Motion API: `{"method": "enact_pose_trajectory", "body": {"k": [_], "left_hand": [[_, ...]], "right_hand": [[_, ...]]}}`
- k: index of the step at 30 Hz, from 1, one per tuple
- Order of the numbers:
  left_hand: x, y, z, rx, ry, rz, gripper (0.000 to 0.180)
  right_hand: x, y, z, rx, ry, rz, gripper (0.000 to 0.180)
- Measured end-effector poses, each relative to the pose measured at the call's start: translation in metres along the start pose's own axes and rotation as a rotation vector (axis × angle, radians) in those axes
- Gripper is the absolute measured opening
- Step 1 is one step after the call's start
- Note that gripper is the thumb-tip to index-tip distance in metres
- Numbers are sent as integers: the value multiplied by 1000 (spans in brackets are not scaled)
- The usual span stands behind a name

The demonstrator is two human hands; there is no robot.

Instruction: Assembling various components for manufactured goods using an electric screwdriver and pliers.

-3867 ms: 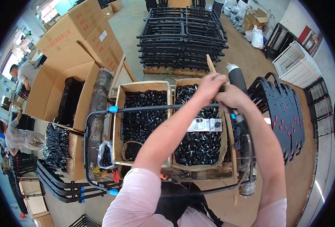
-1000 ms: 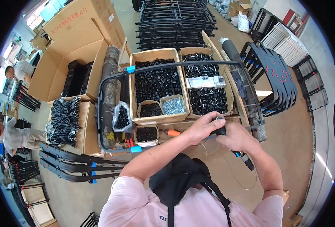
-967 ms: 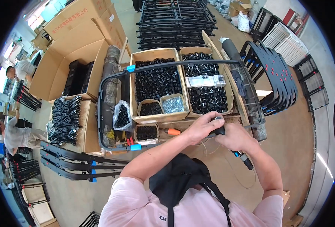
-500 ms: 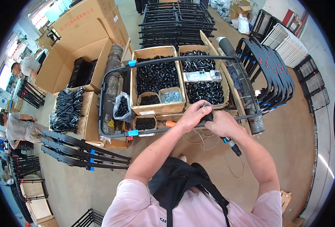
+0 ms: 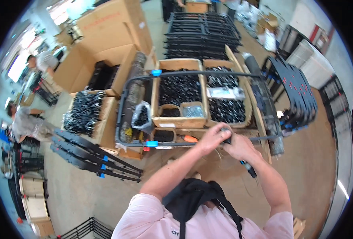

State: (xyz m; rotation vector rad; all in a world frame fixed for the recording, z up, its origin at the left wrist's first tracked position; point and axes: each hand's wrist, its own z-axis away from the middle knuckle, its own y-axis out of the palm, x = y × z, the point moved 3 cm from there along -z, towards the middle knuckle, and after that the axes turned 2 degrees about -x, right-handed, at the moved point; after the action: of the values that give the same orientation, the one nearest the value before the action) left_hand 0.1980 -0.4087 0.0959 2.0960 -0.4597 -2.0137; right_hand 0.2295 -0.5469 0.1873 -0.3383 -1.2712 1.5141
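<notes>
In front of me lies a black tubular metal frame [image 5: 176, 144] with blue clips on its left part. My right hand [image 5: 241, 147] is closed around an air screwdriver [image 5: 248, 169], whose dark lower end with a blue band sticks out below the fist, trailing a thin hose. My left hand [image 5: 213, 138] meets it at the near rail, fingers curled at the dark part between both hands. What the left fingertips pinch is hidden. An orange-handled tool [image 5: 189, 138] lies left of that hand, by the rail.
Under the frame are wooden boxes of black knobs [image 5: 178, 89], a tray of silver screws [image 5: 192, 111] and a plastic bag of black parts [image 5: 142, 116]. A carton [image 5: 122, 69] and bundled black cables [image 5: 85, 111] stand left. Stacked frames [image 5: 202, 36] are beyond; people work at far left.
The whole view has shifted, so the scene sits further right and lower. Both hands stay together at the near rail, with the air screwdriver still in the right one.
</notes>
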Motion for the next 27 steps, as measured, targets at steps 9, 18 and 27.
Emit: {"method": "enact_pose_trajectory", "body": {"k": [9,18,27], "left_hand": [[3,0,1,-11,78,-27,24],[-1,0,2,-12,124,-4,25],[-12,7,-4,-12,45,88,26]], "right_hand": [[-16,22,-17,-23,42,-121,26],[-12,22,-17,95,69,-344,11],[3,1,-10,135,66,-308,17]]}}
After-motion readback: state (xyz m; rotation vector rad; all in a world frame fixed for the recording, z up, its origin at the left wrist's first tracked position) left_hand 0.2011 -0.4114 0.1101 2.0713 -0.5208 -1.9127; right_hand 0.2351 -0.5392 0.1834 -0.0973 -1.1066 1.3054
